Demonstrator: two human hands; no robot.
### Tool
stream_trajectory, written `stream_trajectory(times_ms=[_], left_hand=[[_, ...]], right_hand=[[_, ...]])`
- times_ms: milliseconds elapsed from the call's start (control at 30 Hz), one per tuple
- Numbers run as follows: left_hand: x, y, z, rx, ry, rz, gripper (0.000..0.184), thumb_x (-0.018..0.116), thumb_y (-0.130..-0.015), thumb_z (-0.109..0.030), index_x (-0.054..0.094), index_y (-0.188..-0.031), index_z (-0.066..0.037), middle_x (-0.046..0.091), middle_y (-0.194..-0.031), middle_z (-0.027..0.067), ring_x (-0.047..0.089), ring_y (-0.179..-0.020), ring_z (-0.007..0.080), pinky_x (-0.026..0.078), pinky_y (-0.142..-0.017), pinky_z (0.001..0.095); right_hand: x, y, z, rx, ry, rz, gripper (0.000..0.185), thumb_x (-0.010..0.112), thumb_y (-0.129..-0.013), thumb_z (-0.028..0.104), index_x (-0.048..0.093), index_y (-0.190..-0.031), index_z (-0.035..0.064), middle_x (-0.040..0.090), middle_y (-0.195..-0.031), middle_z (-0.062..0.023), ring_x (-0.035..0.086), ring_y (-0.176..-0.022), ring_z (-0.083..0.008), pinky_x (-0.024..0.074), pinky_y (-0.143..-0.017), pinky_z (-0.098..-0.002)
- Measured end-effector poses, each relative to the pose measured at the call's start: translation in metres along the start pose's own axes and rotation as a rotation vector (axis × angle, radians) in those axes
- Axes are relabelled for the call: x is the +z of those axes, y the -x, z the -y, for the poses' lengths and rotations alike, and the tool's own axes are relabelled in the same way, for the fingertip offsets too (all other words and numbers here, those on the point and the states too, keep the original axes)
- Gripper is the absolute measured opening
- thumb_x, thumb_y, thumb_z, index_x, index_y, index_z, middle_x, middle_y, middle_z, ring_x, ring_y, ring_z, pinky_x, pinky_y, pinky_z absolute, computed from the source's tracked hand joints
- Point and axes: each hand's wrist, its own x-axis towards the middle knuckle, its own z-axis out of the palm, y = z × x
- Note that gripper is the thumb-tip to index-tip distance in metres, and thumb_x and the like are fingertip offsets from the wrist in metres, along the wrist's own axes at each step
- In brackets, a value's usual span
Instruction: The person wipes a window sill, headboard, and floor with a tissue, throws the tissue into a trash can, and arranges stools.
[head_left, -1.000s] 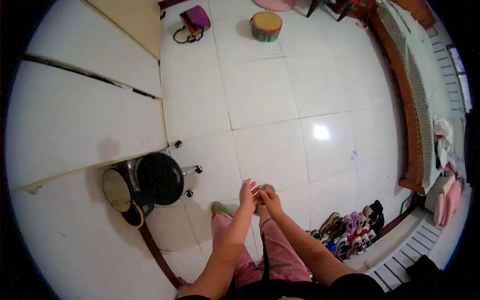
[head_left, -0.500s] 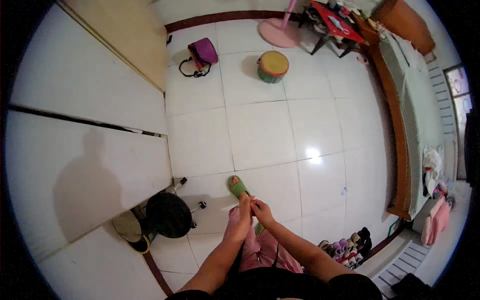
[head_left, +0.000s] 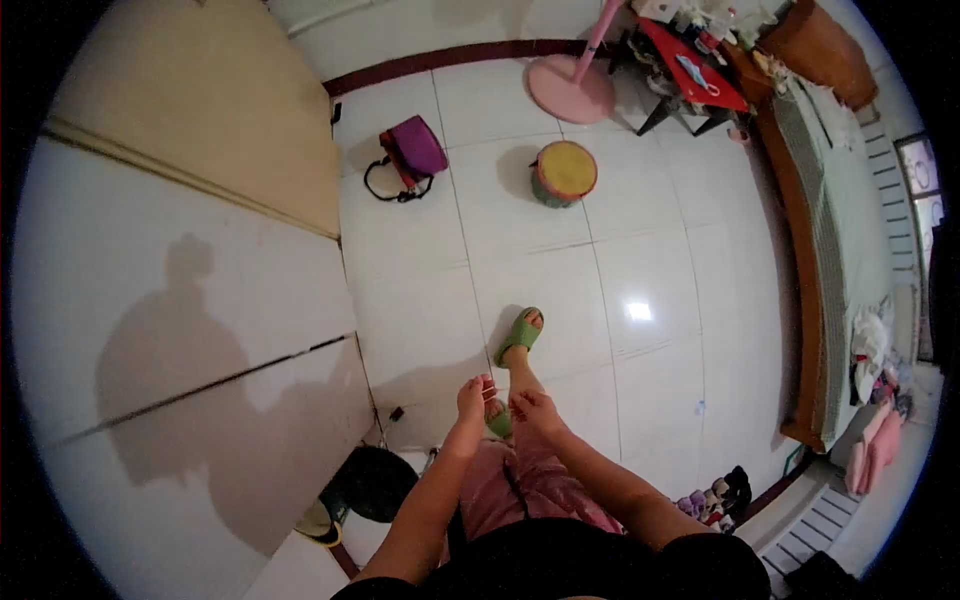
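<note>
My left hand (head_left: 474, 400) is held at waist height with its fingers curled; a thin pale line shows at the fingers, too small to make out. Just to its right, my right hand (head_left: 536, 410) is closed in a pinch, and whatever it holds is hidden. A narrow gap separates the two hands. Below them are my pink trousers (head_left: 490, 480) and my feet in green slippers. One slipper (head_left: 519, 338) is forward on the tiles, the other (head_left: 498, 420) shows between the hands.
Ahead on the tiled floor are a purple bag (head_left: 418, 146), a yellow-topped drum-like stool (head_left: 566, 171) and a pink round stand base (head_left: 571, 89). A red table (head_left: 690, 65) and a bed (head_left: 840, 250) stand right. Shoes (head_left: 715, 505) are lower right; a black wheeled stool (head_left: 370, 484) is lower left.
The view has moved forward and tilted up, showing more of the far wall and red table. My hands, earlier close together or touching, are now slightly apart. One foot has stepped forward.
</note>
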Motion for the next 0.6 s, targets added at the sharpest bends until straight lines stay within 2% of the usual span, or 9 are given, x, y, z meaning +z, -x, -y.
stream_trajectory(times_ms=[33,100,133,200,300,333,367,433,600], left_hand=[[0.006,-0.013,-0.012,-0.013,0.004,-0.012,0.032,0.049,-0.094,-0.034,0.06,-0.106,-0.007,0.063,-0.097,0.0067,0.062,-0.084,0.0205,0.051,-0.069,0.0351],[0.014,-0.033,-0.036,-0.029,0.002,-0.028,0.03,0.049,-0.094,-0.032,0.061,-0.105,-0.007,0.063,-0.097,0.0065,0.062,-0.084,0.021,0.051,-0.07,0.0351],[0.02,-0.041,-0.054,-0.016,-0.005,-0.039,0.03,0.049,-0.093,-0.032,0.061,-0.104,-0.007,0.063,-0.097,0.0064,0.062,-0.085,0.0212,0.052,-0.069,0.035],[0.031,-0.058,-0.09,-0.019,0.059,-0.052,0.025,0.048,-0.094,-0.028,0.061,-0.1,-0.007,0.062,-0.088,0.004,0.06,-0.075,0.0161,0.051,-0.062,0.0298],[0.032,-0.119,-0.127,-0.134,0.147,-0.039,0.024,0.05,-0.093,-0.028,0.061,-0.099,-0.008,0.062,-0.087,0.0037,0.059,-0.07,0.0152,0.05,-0.059,0.0296],[0.033,-0.138,-0.139,-0.051,0.131,-0.03,0.028,0.06,-0.087,-0.032,0.063,-0.097,-0.006,0.063,-0.082,0.0054,0.059,-0.067,0.0181,0.051,-0.06,0.0322],[0.033,-0.152,-0.157,-0.003,0.146,0.031,0.03,0.059,-0.088,-0.033,0.062,-0.098,-0.005,0.063,-0.083,0.0048,0.059,-0.067,0.017,0.051,-0.06,0.0317],[0.042,-0.178,-0.197,0.03,0.078,-0.071,0.031,0.06,-0.087,-0.034,0.062,-0.1,-0.006,0.062,-0.084,0.0042,0.059,-0.07,0.0159,0.05,-0.062,0.0307],[0.01,-0.299,-0.268,0.148,0.116,-0.125,0.037,0.069,-0.081,-0.029,0.06,-0.11,-0.008,0.064,-0.09,0.0043,0.06,-0.069,0.0165,0.049,-0.059,0.032]], right_hand=[[-0.009,-0.015,0.012,-0.124,0.06,-0.03,0.024,0.055,-0.091,0.02,0.061,-0.096,-0.0023,0.062,-0.081,-0.005,0.056,-0.071,-0.011,0.0453,-0.061,-0.0265],[-0.03,-0.04,0.035,0.118,-0.397,-0.076,0.023,0.055,-0.091,0.02,0.06,-0.097,-0.0015,0.061,-0.08,-0.0046,0.055,-0.07,-0.012,0.0457,-0.062,-0.0269],[-0.039,-0.056,0.052,0.151,-0.424,-0.099,0.022,0.055,-0.091,0.02,0.059,-0.098,-0.001,0.06,-0.08,-0.0047,0.054,-0.07,-0.0133,0.0462,-0.064,-0.0276],[-0.059,-0.085,0.085,0.177,-0.444,-0.086,0.022,0.055,-0.091,0.02,0.059,-0.097,-0.0008,0.061,-0.081,-0.005,0.055,-0.071,-0.0136,0.0467,-0.064,-0.0277],[-0.076,-0.122,0.129,0.176,-0.496,-0.079,0.023,0.055,-0.091,0.021,0.059,-0.096,-0.0007,0.061,-0.083,-0.0058,0.056,-0.073,-0.0142,0.0475,-0.066,-0.0277],[-0.082,-0.135,0.141,0.14,-0.521,-0.053,0.024,0.055,-0.091,0.022,0.059,-0.097,-0.0007,0.062,-0.084,-0.0063,0.057,-0.074,-0.0146,0.0478,-0.067,-0.0276],[-0.09,-0.149,0.146,0.153,-0.509,-0.052,0.024,0.055,-0.091,0.022,0.059,-0.097,-0.0007,0.062,-0.084,-0.0063,0.057,-0.074,-0.0146,0.0478,-0.067,-0.0276],[-0.103,-0.181,0.156,0.156,-0.328,-0.03,0.025,0.054,-0.091,0.023,0.059,-0.098,-0.0004,0.062,-0.086,-0.0071,0.058,-0.075,-0.0156,0.0485,-0.068,-0.0282],[-0.129,-0.251,0.214,0.271,-0.394,-0.05,0.026,0.055,-0.09,0.024,0.059,-0.1,0.0008,0.063,-0.088,-0.0069,0.059,-0.076,-0.0154,0.0493,-0.068,-0.029]])
